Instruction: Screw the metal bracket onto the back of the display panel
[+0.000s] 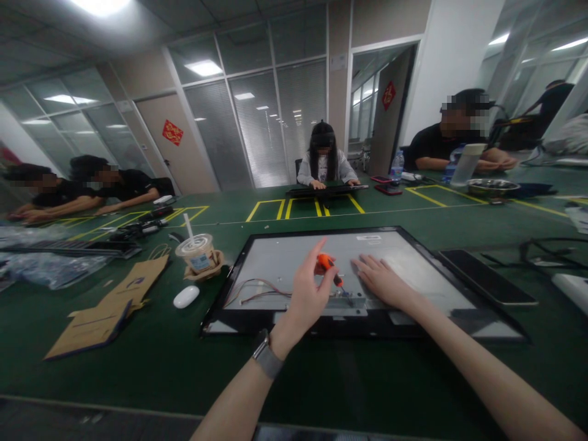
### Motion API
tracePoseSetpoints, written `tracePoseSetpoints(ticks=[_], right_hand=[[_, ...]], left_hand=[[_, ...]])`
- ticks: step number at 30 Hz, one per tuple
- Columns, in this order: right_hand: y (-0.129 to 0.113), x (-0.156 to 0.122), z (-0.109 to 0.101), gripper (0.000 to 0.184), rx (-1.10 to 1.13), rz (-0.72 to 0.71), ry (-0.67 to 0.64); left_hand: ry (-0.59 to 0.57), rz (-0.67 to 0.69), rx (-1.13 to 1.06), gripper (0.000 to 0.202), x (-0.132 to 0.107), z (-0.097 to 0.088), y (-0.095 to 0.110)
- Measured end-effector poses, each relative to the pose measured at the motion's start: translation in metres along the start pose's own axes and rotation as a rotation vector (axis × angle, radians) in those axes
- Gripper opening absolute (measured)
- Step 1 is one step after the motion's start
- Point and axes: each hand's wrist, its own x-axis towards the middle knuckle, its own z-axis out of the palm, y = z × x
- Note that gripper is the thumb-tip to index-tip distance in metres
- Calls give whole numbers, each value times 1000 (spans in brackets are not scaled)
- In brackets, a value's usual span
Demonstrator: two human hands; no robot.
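Observation:
A large flat display panel with a black frame and grey-white back lies on the table in front of me. My left hand, with a watch on the wrist, is closed on an orange and black screwdriver. The screwdriver is tilted, its shaft pointing down to a metal bracket along the panel's near edge; whether the tip sits in a screw is too small to tell. My right hand rests flat with fingers stretched on the panel, right of the screwdriver. Thin wires lie on the panel's left part.
Left of the panel are a drink cup in a cardboard holder, a white oval case and a brown paper bag. A black phone-like slab lies at right. Across the green table a person handles another dark panel.

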Motion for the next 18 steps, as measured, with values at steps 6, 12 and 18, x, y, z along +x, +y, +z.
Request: tracePoseSetpoints(ticks=[6, 12, 18], right_hand=[[-1, 0, 0, 49, -55, -8, -8], [1, 1, 4, 49, -80, -42, 3], [3, 1, 8, 49, -48, -20, 25]], left_hand=[[90, 75, 43, 53, -5, 2, 1], [201, 191, 112, 34, -7, 3, -5], [211, 195, 125, 29, -6, 2, -1]])
